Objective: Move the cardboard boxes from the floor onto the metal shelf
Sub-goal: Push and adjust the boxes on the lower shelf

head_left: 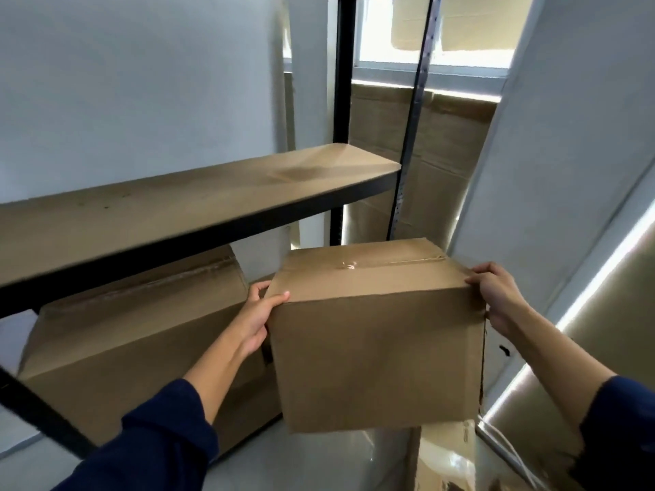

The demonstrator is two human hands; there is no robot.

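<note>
- Taped cardboard box [375,334] held up off the floor, at the right end of the metal shelf [198,221], its top just below the middle board's front rail.
- Left hand [257,315] clamped on the box's upper left corner: thumb hooked over the top edge, fingers curled round the left side.
- Right hand [494,295] clamped on the upper right corner: fingers curled over the top edge, palm against the right side.
- Both sleeves dark blue, pushed back from the wrists.
- Left face of the held box close beside a larger box [134,345] already lying on the lower tier; narrow gap only, with the left hand in it.
- Black front upright [342,101] rising just behind the held box's top; second perforated upright [413,136] to its right.
- Open room above: middle board bare, brown, faintly stained near its right end.
- Right side hemmed by a pale slanted panel [567,136] near the right hand.
- Below the held box, glossy pale floor [319,462] with reflections.
- Behind the uprights, flat cardboard sheets [443,154] standing against the wall under a bright window [400,47].
- Grey wall [124,83] behind the shelf.
</note>
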